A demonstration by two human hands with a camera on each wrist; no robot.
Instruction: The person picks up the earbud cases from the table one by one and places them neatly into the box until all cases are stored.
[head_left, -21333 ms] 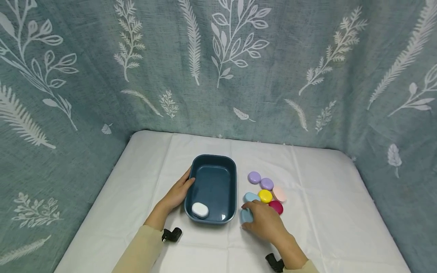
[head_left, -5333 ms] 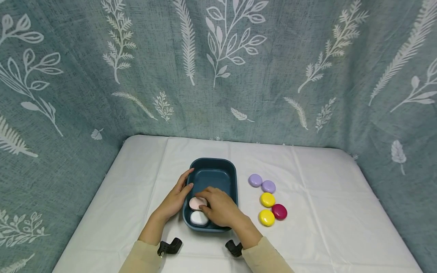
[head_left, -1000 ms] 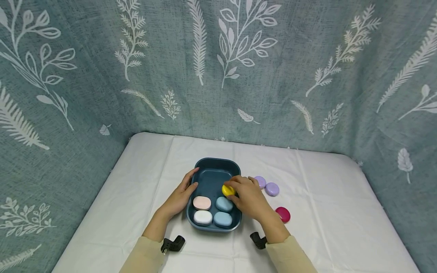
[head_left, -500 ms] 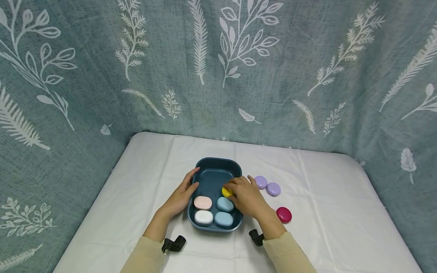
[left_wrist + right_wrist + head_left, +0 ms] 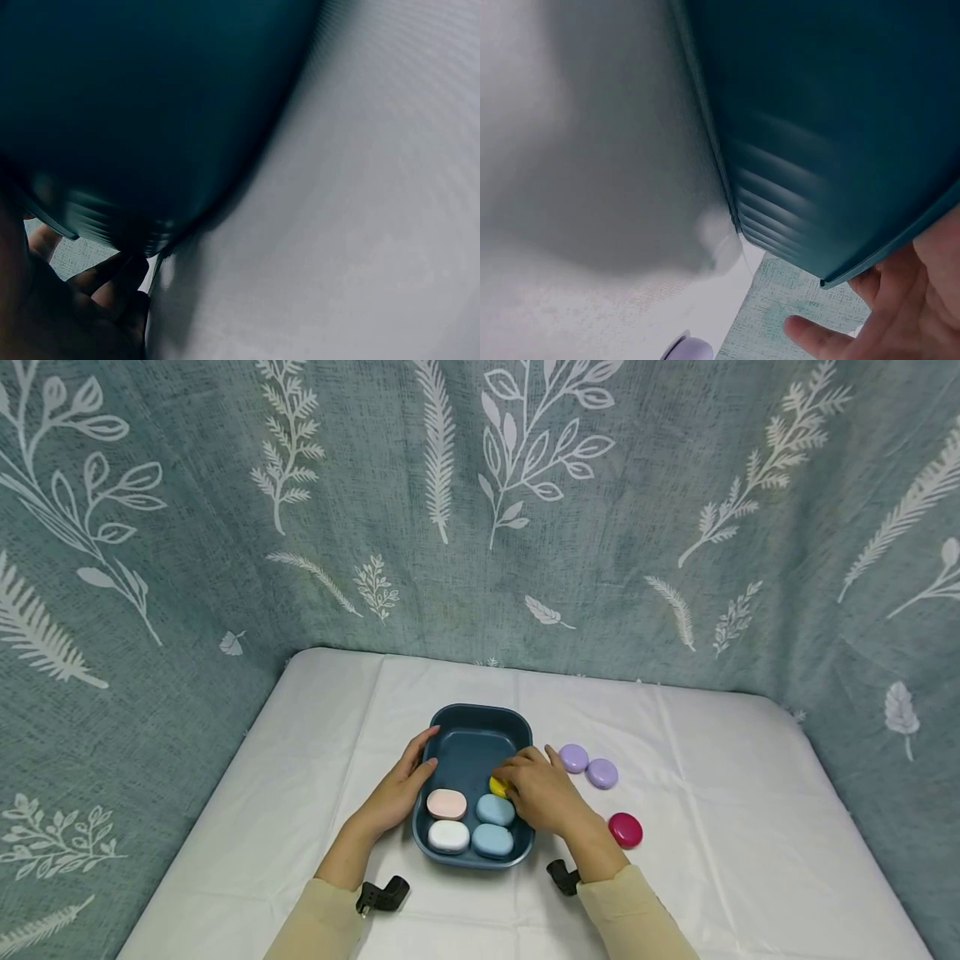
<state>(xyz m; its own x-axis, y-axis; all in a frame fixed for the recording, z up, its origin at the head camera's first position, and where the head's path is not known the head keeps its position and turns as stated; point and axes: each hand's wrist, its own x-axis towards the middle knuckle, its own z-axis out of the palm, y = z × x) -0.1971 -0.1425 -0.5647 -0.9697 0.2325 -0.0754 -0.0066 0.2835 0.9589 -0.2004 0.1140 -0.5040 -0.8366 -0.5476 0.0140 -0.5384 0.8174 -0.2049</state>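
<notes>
In the head view, my left hand (image 5: 396, 792) holds the left wall of a dark blue rectangular tub (image 5: 480, 708), thumb over the rim. Its fingers (image 5: 120, 285) lie against the outer wall in the left wrist view. My right hand (image 5: 542, 789) reaches over the tub's right rim and pinches a glossy yellow disc (image 5: 498, 787), partly hidden by the fingers. Just in front of that disc are two light blue oval pieces (image 5: 495, 810), one before the other. To their left sit a pale pink oval (image 5: 447, 804) and a white oval (image 5: 448, 837).
Two lilac discs (image 5: 573, 758) lie side by side on the white-covered table (image 5: 720, 793), right of the tub. Closer to the right forearm is a crimson disc (image 5: 626, 830). Leaf-patterned green curtains (image 5: 480, 577) stand behind the table and at its sides.
Since the oldest frame, the pink and blue ovals have come into the tub beside the white one. Both yellow discs have left the table spot; one shows in my right hand, now slightly lower.
</notes>
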